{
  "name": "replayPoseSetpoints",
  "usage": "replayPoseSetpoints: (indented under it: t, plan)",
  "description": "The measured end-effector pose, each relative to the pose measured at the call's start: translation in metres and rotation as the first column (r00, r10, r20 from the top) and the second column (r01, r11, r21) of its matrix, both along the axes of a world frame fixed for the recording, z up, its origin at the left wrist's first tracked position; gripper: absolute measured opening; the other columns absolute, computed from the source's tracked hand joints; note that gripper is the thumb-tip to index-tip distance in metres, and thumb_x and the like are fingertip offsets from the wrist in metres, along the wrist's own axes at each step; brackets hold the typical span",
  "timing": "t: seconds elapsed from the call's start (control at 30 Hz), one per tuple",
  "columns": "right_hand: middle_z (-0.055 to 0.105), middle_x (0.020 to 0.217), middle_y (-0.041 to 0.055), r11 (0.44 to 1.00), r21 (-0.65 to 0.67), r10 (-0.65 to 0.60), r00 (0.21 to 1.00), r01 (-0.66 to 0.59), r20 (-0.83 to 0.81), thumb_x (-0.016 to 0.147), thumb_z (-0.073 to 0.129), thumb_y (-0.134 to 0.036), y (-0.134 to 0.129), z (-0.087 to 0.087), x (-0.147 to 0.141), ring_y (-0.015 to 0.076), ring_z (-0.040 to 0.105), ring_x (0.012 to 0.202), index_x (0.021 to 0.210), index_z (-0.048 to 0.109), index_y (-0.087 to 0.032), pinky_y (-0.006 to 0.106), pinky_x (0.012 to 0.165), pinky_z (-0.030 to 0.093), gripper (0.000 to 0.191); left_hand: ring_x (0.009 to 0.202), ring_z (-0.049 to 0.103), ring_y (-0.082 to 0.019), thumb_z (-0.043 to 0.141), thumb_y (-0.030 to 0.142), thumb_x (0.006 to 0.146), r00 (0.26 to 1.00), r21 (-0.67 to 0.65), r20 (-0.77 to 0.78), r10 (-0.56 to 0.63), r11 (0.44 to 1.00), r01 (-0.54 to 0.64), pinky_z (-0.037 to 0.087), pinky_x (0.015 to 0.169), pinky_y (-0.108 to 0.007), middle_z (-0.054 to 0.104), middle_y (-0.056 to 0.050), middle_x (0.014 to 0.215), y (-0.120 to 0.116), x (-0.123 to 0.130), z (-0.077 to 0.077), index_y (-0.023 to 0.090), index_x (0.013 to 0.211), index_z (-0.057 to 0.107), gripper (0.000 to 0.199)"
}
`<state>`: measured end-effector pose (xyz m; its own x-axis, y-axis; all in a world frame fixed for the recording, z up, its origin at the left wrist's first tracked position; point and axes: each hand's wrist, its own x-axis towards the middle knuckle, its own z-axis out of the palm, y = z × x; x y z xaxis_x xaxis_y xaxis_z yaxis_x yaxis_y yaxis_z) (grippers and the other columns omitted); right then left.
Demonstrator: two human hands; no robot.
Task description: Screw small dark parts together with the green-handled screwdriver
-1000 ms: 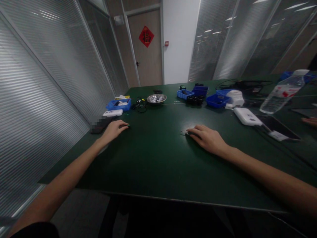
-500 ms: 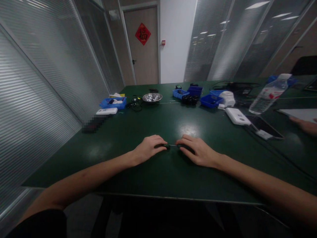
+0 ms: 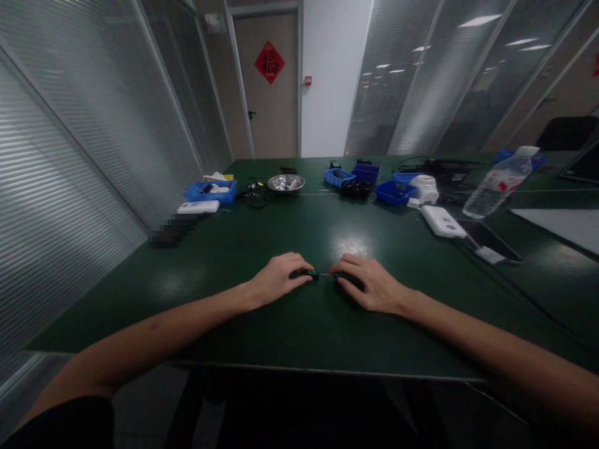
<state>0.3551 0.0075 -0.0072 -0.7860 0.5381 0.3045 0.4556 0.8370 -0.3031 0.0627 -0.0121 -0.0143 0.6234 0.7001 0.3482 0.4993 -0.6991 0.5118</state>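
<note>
Near the middle of the green table (image 3: 281, 337), my left hand (image 3: 279, 277) pinches a small dark piece with green on it (image 3: 312, 273) between thumb and fingers. My right hand (image 3: 369, 282) is wrapped round a dark handle (image 3: 350, 279), apparently of a screwdriver. From this handle a thin metal shaft (image 3: 324, 274) points left and reaches the small dark piece. Where the tip meets the piece is too small to make out. Both hands rest low over the tabletop, facing each other with a short gap between them.
A steel bowl (image 3: 286, 183) stands at the back, with a blue tray (image 3: 210, 192) to its left. Right of it are blue bins (image 3: 394, 193) and black parts (image 3: 357, 189). Farther right are a white power bank (image 3: 442, 222), a dark phone (image 3: 489, 240) and a tilted-looking bottle (image 3: 500, 184).
The view has shifted slightly, so the table objects appear a little farther left. Another person's hand at the right edge is out of view. My hands keep their hold, nearly still.
</note>
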Motion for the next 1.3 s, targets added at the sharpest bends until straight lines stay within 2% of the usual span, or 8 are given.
replayPoseSetpoints:
  t: [0.4,0.6,0.93,1.13,1.2,1.3]
  plan:
    - [0.06,0.111,0.0108,1.0,0.012,0.024,0.999,-0.024,0.037,0.106,0.045,-0.029,-0.003,0.0,-0.005,0.0195,0.062,0.086,0.13,0.06,-0.019,0.034,0.072,0.052,0.03,0.106,0.067,-0.02,0.059,0.028,0.104,0.997,0.037,0.02,-0.077,0.996,0.077,0.055,0.096,-0.036,0.072,-0.01,0.113,0.003,-0.001,-0.001,0.017,0.123,0.073,0.027]
    - [0.059,0.111,0.0107,0.996,0.069,0.058,0.995,-0.064,0.085,0.107,0.044,-0.03,-0.004,-0.004,-0.009,0.0193,0.061,0.085,0.135,0.059,-0.02,0.033,0.069,0.052,0.033,0.107,0.066,-0.021,0.058,0.027,0.104,0.996,0.055,0.003,-0.093,0.994,0.093,0.053,0.097,-0.036,0.071,-0.01,0.114,0.003,0.001,-0.004,0.019,0.127,0.073,0.029]
    - [0.059,0.111,0.0105,0.996,0.075,0.048,0.998,-0.05,0.031,0.109,0.044,-0.03,-0.003,-0.004,-0.009,0.0184,0.061,0.086,0.135,0.059,-0.02,0.032,0.071,0.052,0.032,0.104,0.064,-0.02,0.058,0.027,0.104,0.992,-0.104,0.043,-0.12,0.987,0.124,0.051,0.094,-0.033,0.066,-0.008,0.113,0.007,0.002,0.003,0.023,0.133,0.07,0.032]
    - [0.06,0.113,0.0121,0.992,0.117,0.042,0.997,-0.049,0.065,0.109,0.042,-0.03,-0.006,-0.008,-0.01,0.0184,0.061,0.082,0.14,0.055,-0.019,0.032,0.067,0.051,0.036,0.103,0.064,-0.02,0.055,0.027,0.105,0.989,-0.129,0.053,-0.137,0.981,0.143,0.049,0.092,-0.032,0.066,-0.008,0.111,0.008,0.004,0.001,0.023,0.129,0.072,0.03]
    - [0.06,0.114,0.0116,0.995,0.091,0.032,0.998,-0.036,0.046,0.108,0.043,-0.031,-0.007,-0.008,-0.012,0.0187,0.062,0.083,0.139,0.056,-0.02,0.032,0.069,0.052,0.035,0.102,0.064,-0.02,0.054,0.028,0.106,0.99,-0.123,0.041,-0.139,0.982,0.143,0.049,0.092,-0.032,0.066,-0.009,0.111,0.008,0.004,0.001,0.022,0.129,0.072,0.03]
    - [0.063,0.112,0.0098,0.999,-0.023,0.032,0.998,-0.033,-0.054,0.107,0.048,-0.029,-0.006,-0.006,-0.015,0.0203,0.065,0.093,0.132,0.058,-0.021,0.035,0.08,0.054,0.029,0.105,0.063,-0.021,0.055,0.026,0.105,0.987,-0.111,0.018,-0.158,0.981,0.159,0.049,0.095,-0.033,0.065,-0.009,0.113,0.006,0.003,0.003,0.022,0.131,0.069,0.031]
